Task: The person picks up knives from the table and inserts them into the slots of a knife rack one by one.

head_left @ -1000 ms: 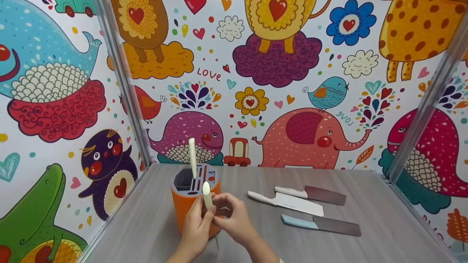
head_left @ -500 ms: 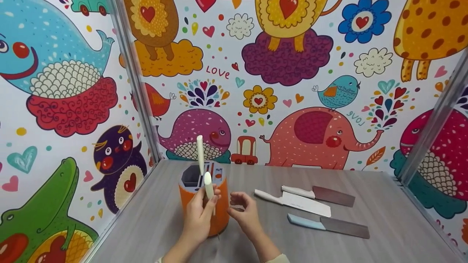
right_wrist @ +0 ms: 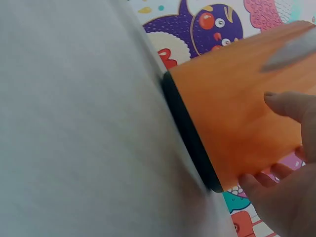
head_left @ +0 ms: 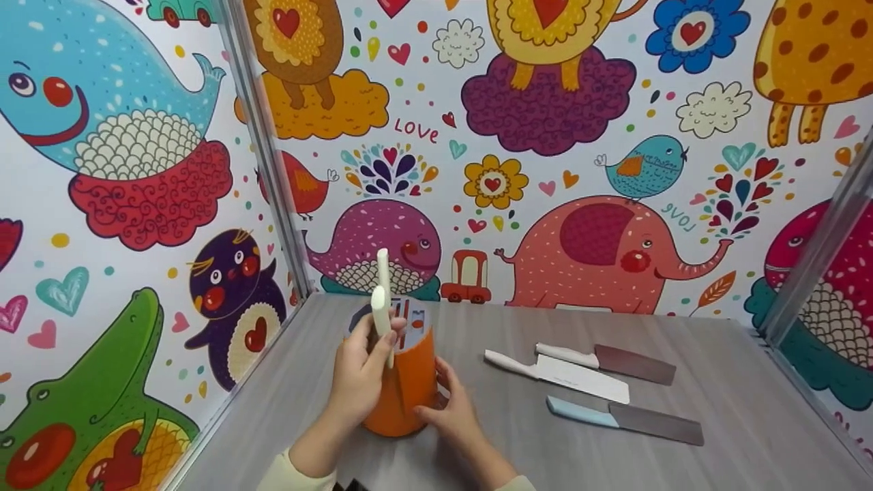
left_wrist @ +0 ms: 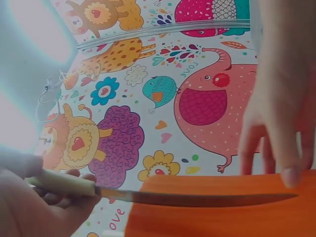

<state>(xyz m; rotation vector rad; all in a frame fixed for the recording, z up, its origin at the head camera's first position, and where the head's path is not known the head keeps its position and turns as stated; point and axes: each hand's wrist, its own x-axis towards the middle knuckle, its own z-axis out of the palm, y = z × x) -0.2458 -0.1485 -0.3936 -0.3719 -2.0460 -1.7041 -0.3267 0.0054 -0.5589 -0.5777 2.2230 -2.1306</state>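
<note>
My left hand [head_left: 359, 372] grips a knife by its pale cream handle [head_left: 380, 308]. In the left wrist view its narrow blade [left_wrist: 207, 199] lies across the front of the orange knife block [head_left: 415, 372], point toward the block's base. The block stands upright, with a grey slotted top partly hidden by my left hand. A second knife with a cream handle [head_left: 384, 264] stands in it, rising behind the held one. Low on the block's right side, my right hand [head_left: 458, 412] holds the wall, thumb in front and fingers round the side.
To the right on the grey wood-look table [head_left: 518, 450] lie a white cleaver [head_left: 583, 380], a brown-bladed knife with a white handle [head_left: 634, 363] and a grey-bladed knife with a light blue handle [head_left: 658, 423]. Cartoon-printed walls [head_left: 505, 259] enclose the back and sides.
My right hand has left the held knife, moved away to the right, then come against the block's side. My left hand has raised the knife toward the block's top.
</note>
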